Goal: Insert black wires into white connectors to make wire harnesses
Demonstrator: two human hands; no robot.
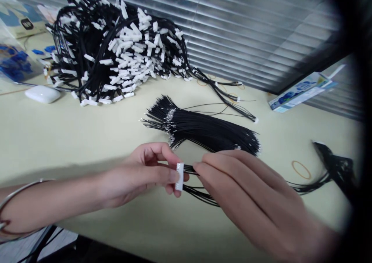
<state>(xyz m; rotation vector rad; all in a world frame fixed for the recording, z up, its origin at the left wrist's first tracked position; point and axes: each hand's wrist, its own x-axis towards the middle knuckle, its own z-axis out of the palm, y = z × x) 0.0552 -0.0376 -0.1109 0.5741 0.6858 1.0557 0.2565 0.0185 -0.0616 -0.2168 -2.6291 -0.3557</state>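
Observation:
Between the thumb and fingers of my left hand [148, 173] is a white connector housing [180, 176], held upright above the table. Black wires [200, 195] run out of its right side in an upper and a lower group. My right hand [250, 193] is closed around the upper wires just right of the housing, fingertips pinching close to it; the palm side is hidden. Behind both hands lies a thick bundle of loose black wires [209, 129] with bare metal terminals at the ends.
A big heap of black cables with white connectors [130, 53] fills the back left. A white oval case [42, 94] sits before it. At the right are a blue-and-white box [300, 92] and a rubber band [301, 170]. Window blinds [232, 30] stand behind the table.

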